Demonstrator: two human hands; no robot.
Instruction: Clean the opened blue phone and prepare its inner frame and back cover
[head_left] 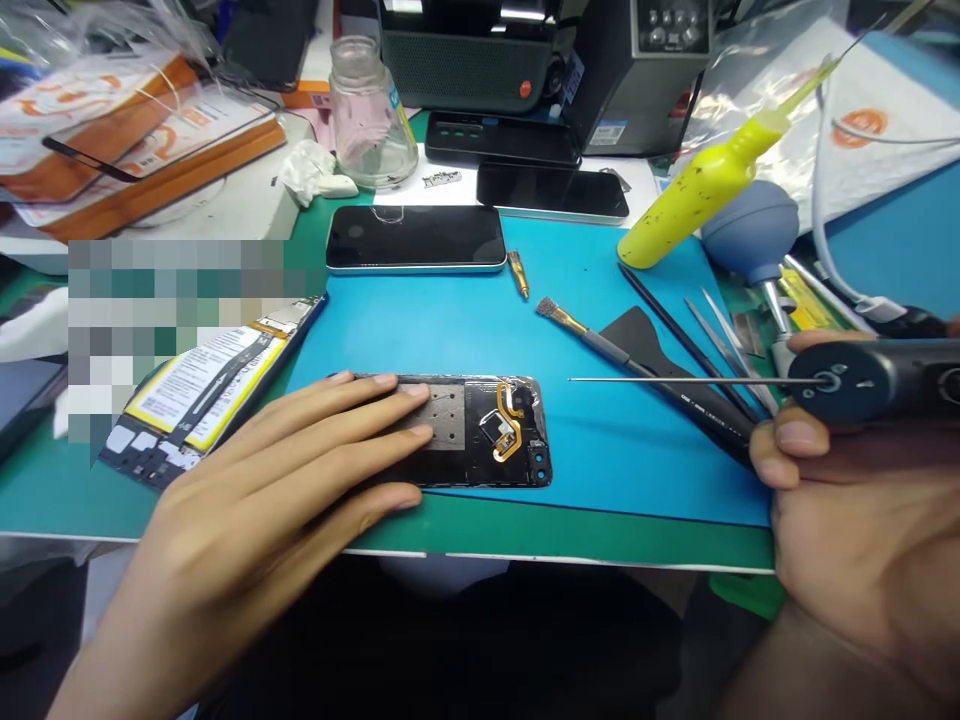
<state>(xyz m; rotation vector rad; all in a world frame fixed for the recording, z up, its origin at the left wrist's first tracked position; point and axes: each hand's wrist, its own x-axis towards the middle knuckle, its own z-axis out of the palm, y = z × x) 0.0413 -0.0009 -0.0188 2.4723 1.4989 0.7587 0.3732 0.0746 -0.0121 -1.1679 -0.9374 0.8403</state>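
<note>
My left hand (285, 470) lies flat, fingers spread, on an opened phone back cover (487, 430) with an orange flex cable, which rests on the blue mat (600, 450) near the front edge. My right hand (847, 520) grips a dark electric screwdriver (877, 380) at the right. Its thin bit (660, 380) points left toward the cover, with the tip a short way off and not touching it.
A phone body with a battery (202, 390) lies at left. Two dark phones (416, 238) (551, 192) lie farther back. A yellow squeeze bottle (697, 195), a grey blower (750, 235), brushes (577, 325), tweezers (720, 325), a black spudger (645, 335) and a glass jar (371, 115) stand around.
</note>
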